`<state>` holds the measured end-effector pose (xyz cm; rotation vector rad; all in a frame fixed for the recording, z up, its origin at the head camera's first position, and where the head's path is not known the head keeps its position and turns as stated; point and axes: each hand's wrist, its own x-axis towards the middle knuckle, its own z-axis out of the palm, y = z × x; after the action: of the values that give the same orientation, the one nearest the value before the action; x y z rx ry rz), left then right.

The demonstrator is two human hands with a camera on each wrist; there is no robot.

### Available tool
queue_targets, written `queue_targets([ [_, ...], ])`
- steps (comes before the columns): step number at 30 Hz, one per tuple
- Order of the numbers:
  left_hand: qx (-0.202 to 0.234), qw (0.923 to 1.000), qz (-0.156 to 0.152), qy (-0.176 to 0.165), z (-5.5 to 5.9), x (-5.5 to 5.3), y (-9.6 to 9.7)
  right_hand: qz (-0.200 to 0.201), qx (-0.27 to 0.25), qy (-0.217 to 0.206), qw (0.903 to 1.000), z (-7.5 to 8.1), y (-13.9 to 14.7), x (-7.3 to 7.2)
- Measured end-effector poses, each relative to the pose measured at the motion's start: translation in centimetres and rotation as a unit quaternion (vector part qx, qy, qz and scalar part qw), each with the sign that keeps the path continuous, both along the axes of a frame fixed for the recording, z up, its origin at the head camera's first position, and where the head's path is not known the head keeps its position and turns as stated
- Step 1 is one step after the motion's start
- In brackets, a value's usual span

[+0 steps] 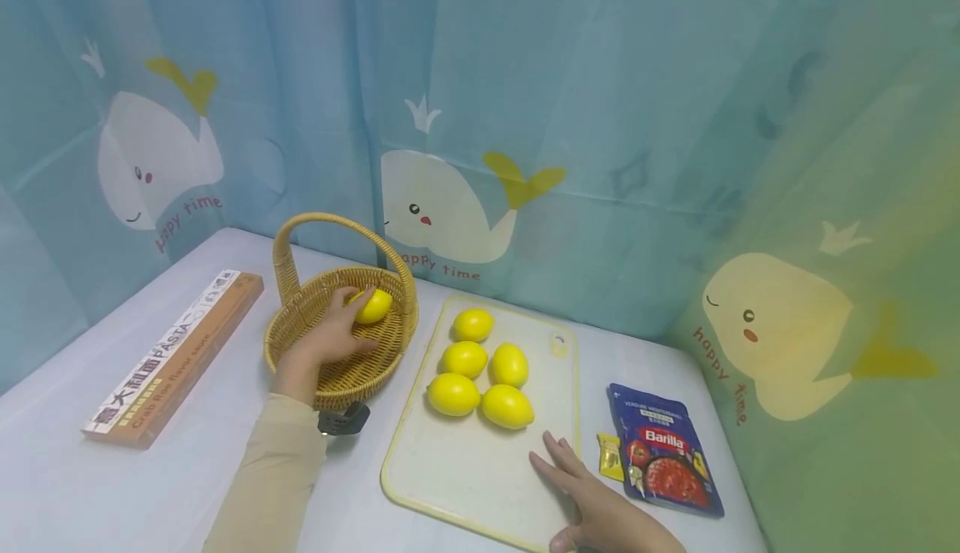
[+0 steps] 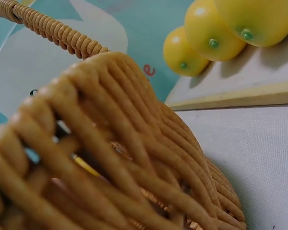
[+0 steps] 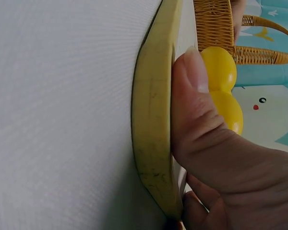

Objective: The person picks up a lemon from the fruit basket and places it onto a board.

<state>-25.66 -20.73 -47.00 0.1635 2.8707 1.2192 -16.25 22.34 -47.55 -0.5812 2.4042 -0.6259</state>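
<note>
In the head view my left hand [image 1: 334,332] reaches into a wicker basket [image 1: 343,389]. Its fingers touch the upper left side of a yellow lemon [image 1: 374,308] in there, while the thumb stands apart below the fruit. From the left wrist only the basket's woven wall [image 2: 134,139] and lemons beyond it show; the hand is out of that view. My right hand [image 1: 600,503] lies over the near right edge of a white cutting board [image 1: 465,470], fingers spread. Its thumb [image 3: 194,105] rests on the board near the rim. Several lemons [image 1: 454,394] sit grouped on the board.
A long pasta box [image 1: 176,361] lies left of the basket. Right of the board are a blue Barilla sauce pouch [image 1: 666,451] and a small yellow packet [image 1: 611,456]. The basket's tall handle [image 1: 337,219] arches over it. A whale-print curtain [image 1: 630,144] hangs behind the table.
</note>
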Motion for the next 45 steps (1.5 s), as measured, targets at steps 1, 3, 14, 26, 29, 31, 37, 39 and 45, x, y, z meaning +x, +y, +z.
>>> queue_targets([
  [1, -0.002, 1.0000, -0.003, 0.006, 0.05, -0.01, 0.03, 0.001, -0.002, 0.002, 1.0000, 0.04, -0.02, 0.02],
  [3, -0.006, 0.9998, -0.008, 0.015, 0.14, -0.02, 0.06, 0.002, -0.004, 0.003, 1.0000, 0.13, -0.07, 0.06],
  [14, 0.007, 0.9996, 0.005, 0.029, 0.16, -0.02, 0.12, 0.002, -0.003, 0.003, 1.0000, -0.13, -0.07, 0.04],
  [26, -0.007, 0.9985, 0.003, 0.055, 0.28, -0.15, 0.20, 0.000, 0.002, 0.001, 1.0000, -0.37, -0.04, -0.07],
  [29, -0.009, 0.9990, 0.012, 0.042, 0.35, -0.18, 0.32, 0.000, -0.001, 0.001, 1.0000, -0.34, -0.04, -0.09],
  [31, -0.009, 0.9993, 0.013, 0.034, 0.35, -0.18, 0.37, 0.001, -0.003, 0.002, 1.0000, -0.34, 0.00, -0.07],
  [37, -0.002, 0.9998, 0.018, 0.012, 0.20, -0.15, 0.30, 0.001, -0.009, 0.001, 1.0000, -0.27, 0.09, 0.01],
  [39, 0.000, 0.9998, 0.013, 0.014, 0.14, -0.16, 0.26, 0.001, -0.008, 0.002, 1.0000, -0.27, 0.10, 0.01],
  [45, 0.008, 0.9996, -0.005, 0.025, 0.18, -0.13, 0.30, -0.002, -0.004, 0.000, 1.0000, -0.25, 0.03, -0.01],
])
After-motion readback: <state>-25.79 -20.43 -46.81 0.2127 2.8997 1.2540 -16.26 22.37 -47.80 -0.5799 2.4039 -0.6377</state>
